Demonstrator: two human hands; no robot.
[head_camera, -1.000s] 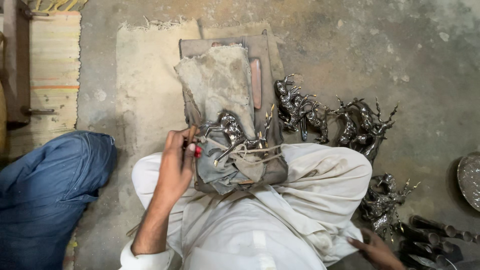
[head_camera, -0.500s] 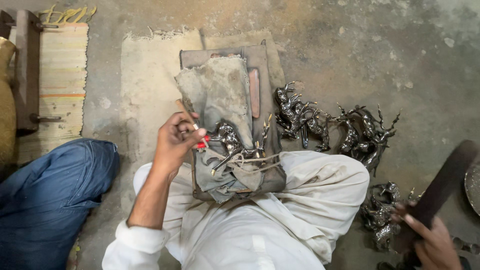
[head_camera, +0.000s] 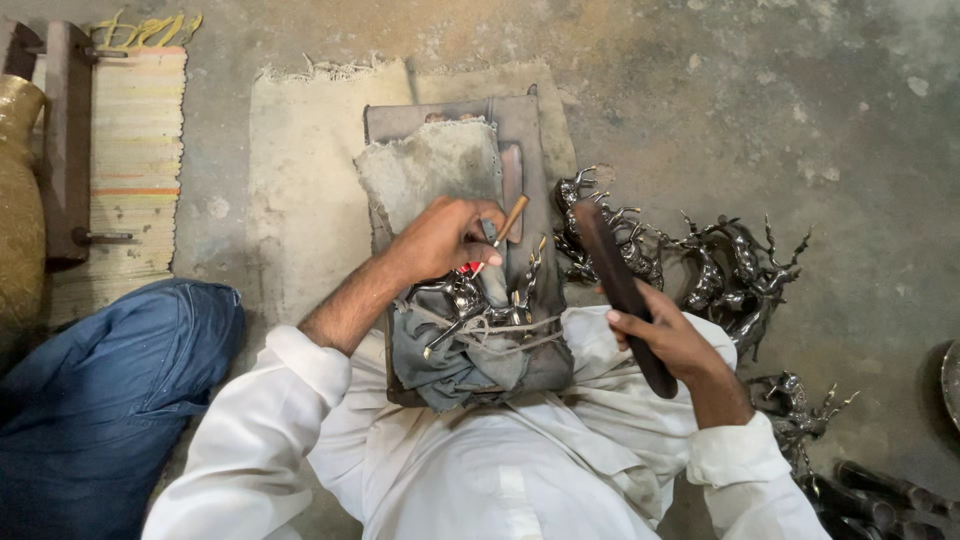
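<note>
Left hand (head_camera: 440, 240) pinched narrow around a slim wood-handled chisel (head_camera: 508, 222), tip down on the shiny dark metal deer figurine (head_camera: 480, 305) bound with cord over grey cloth on the rusty slab-like work block (head_camera: 520, 130). Right hand (head_camera: 675, 340) wrapped tight on a dark, smooth wooden striking stick (head_camera: 620, 290), raised right of the block. Best done with chisel steady, strikes short and square. Further right of block: heap of glossy, spiky antlered figurines (head_camera: 730, 265).

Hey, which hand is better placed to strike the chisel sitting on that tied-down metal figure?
Right, most likely. The right hand grips the dark wooden striker, raised beside the chisel. The left hand is occupied holding that chisel against the metal figure.
</note>
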